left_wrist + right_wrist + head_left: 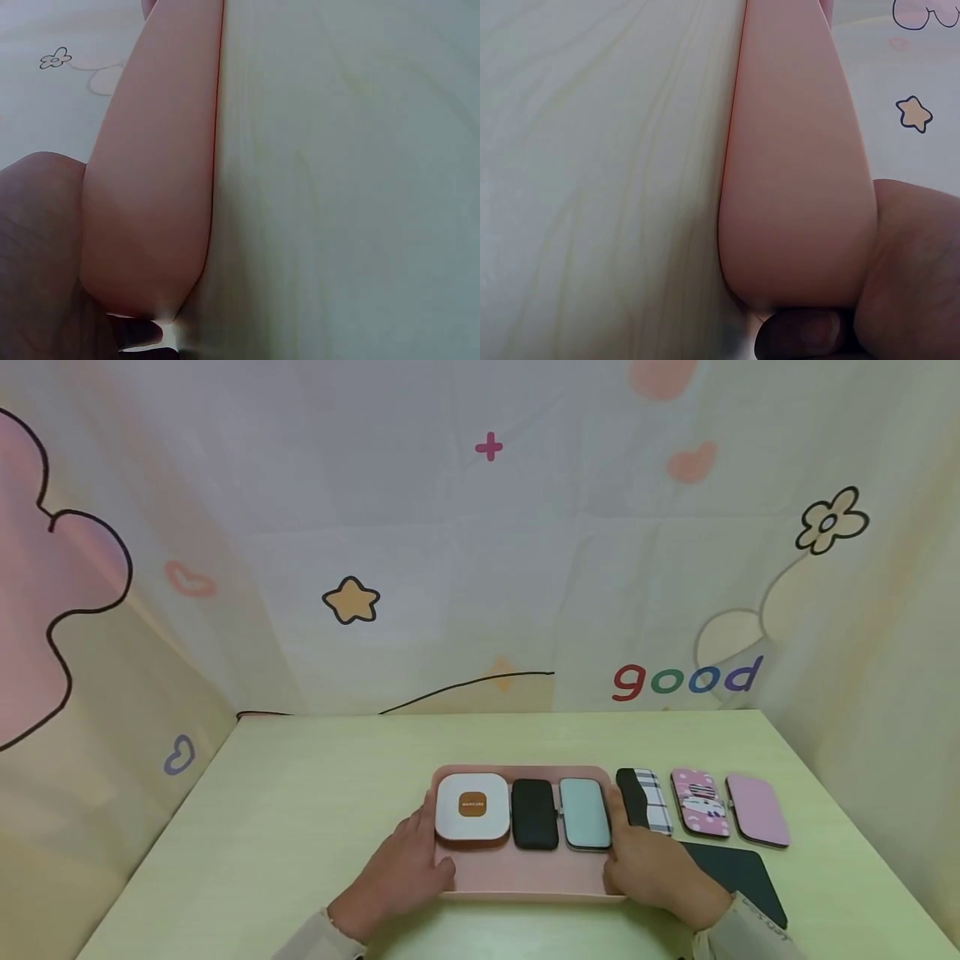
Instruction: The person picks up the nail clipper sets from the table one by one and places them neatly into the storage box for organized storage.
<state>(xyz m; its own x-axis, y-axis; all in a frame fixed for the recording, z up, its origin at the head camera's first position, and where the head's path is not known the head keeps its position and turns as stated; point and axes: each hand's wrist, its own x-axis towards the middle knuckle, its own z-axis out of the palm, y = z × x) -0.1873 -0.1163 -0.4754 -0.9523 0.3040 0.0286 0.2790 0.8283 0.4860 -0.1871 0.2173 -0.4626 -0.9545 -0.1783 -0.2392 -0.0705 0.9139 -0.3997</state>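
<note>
A pink rectangular tray [525, 872] sits at the table's middle front. My left hand [405, 864] grips its left end, thumb over the rim onto the inside. On the opposite end, my right hand [651, 864] holds the tray in the same way. Along the tray's far side lie a white rounded box [472, 828] with a brown label, a black case [536, 814] and a mint case [585, 814]. Both wrist views show the tray's smooth outer wall [154, 172] close up, with fingers [814, 334] at its end.
To the tray's right lie a plaid case [657, 797] with a black flap, a pink dotted case [701, 818] and a plain pink case [759, 810]. A dark flat rectangle [738, 872] is partly covered by the right forearm. A printed curtain [450, 543] encloses the table.
</note>
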